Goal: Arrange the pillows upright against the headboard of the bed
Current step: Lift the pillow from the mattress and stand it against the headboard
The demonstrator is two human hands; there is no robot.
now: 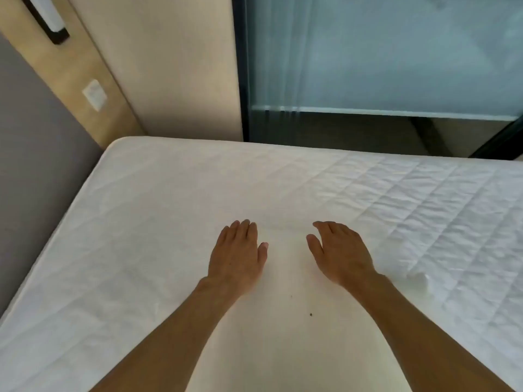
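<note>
A white quilted bed (169,207) fills most of the view, with the grey headboard (36,165) along its left edge. The left hand (236,257) and right hand (339,254) lie flat on the bed, apart, fingers (243,226) stretched out, holding nothing. A wall switch (94,94) sits beyond the headboard.

Soft daylight comes in through the frosted glass panel (382,52) beyond the hands, cool and even, with no hard glare. Right of the right hand (341,253) the light rakes across the mattress (141,222), so the quilted stitching stands out; between the two hands and toward the left hand (237,256) the white cloth washes out, nearly featureless. Shadows are faint. The picture is slightly soft overall, and straight lines bow near the edges.
</note>
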